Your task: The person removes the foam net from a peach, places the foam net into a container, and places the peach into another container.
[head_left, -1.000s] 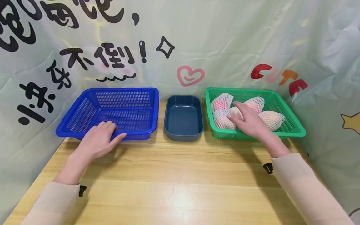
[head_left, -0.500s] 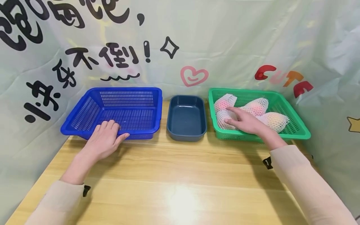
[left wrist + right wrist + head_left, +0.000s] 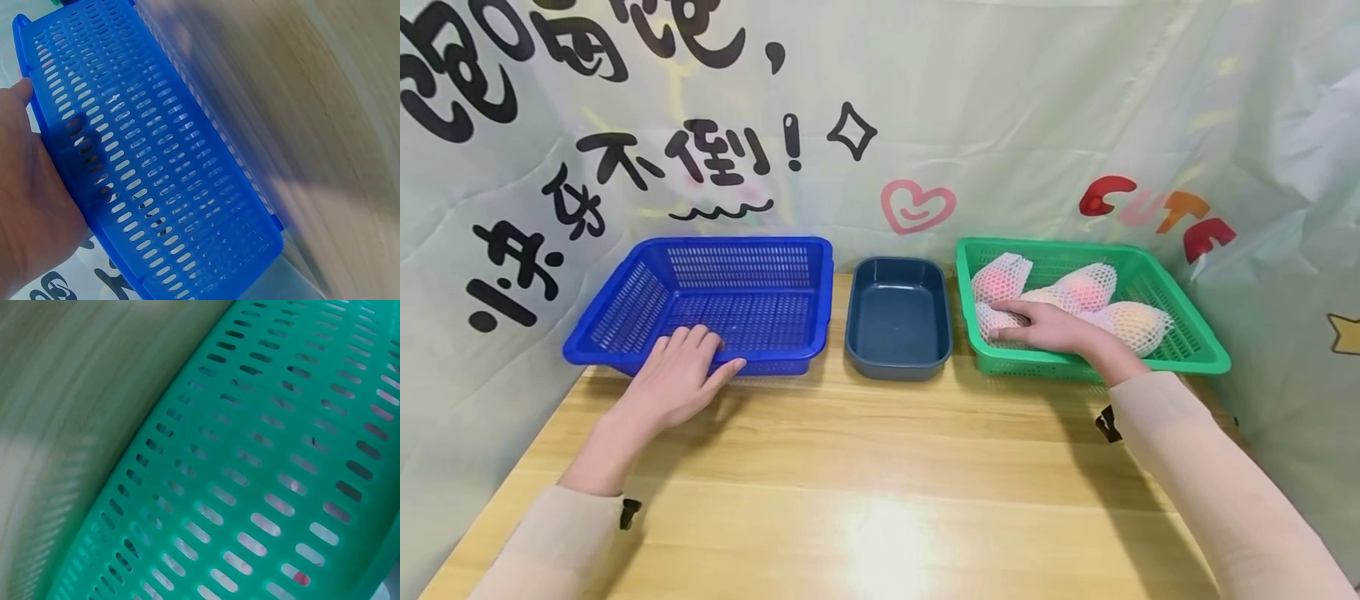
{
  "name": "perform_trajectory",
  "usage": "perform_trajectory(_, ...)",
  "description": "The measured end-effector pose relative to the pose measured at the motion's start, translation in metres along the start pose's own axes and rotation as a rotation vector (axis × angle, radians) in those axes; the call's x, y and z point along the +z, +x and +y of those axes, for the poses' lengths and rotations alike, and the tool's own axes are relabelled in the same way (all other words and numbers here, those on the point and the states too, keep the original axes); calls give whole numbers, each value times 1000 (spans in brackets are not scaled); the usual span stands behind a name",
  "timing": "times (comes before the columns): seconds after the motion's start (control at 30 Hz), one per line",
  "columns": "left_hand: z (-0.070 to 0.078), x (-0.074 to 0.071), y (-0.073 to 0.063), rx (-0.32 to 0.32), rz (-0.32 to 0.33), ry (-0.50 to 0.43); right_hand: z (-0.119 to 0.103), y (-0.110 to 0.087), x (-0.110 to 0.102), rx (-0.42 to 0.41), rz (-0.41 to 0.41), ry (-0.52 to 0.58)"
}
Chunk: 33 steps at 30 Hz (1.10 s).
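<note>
My left hand point(image 3: 673, 379) grips the front rim of the blue plastic basket point(image 3: 786, 354), fingers over the inside and thumb along the front. In the left wrist view, that thumb and palm point(image 3: 37, 200) lie against the rim. My right hand point(image 3: 1056, 327) reaches into the green basket point(image 3: 1180, 354). Its thumb and forefinger straddle the front-left fruit in white foam netting point(image 3: 985, 319), seemingly pinching it; the other fingers are hidden. Around it lie more netted fruits, pink point(image 3: 1003, 277) and yellowish point(image 3: 1138, 325). The right wrist view shows only the green basket's slotted wall point(image 3: 250, 444).
A dark blue rectangular tray point(image 3: 898, 367) stands between the two baskets. All three stand at the back of a wooden table point(image 3: 850, 467), close to a printed cloth backdrop point(image 3: 1015, 125).
My right hand has come down and slightly left onto the front-left netted fruit. My left hand stays on the blue basket's rim. The whole view has shifted slightly.
</note>
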<state>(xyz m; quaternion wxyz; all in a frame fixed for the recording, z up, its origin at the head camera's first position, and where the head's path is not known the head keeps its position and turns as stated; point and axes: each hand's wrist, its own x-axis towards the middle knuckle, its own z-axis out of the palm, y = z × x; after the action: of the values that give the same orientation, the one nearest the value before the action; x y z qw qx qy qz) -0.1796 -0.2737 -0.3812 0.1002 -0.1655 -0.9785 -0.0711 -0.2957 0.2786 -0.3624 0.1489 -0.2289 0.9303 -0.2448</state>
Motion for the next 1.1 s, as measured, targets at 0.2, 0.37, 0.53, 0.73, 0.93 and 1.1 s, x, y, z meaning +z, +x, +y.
perform_trajectory(0.2,-1,1,-1,0,4,-10,4,5,0,-17,-35,23)
perform_trajectory(0.37,0,2,-1,-1,-7,-22,9,9,1,-11,-60,66)
perform_trajectory(0.53,0,3,-1,-9,-4,-23,13,13,1,-25,-55,75)
perform_trajectory(0.73,0,2,1,-10,-1,-24,15,14,1,-43,-6,97)
perform_trajectory(0.93,-1,-1,1,-15,-29,-31,16,14,1,-43,-3,113)
perform_trajectory(1.1,-2,-1,1,-14,-31,-30,14,12,1,-51,20,93)
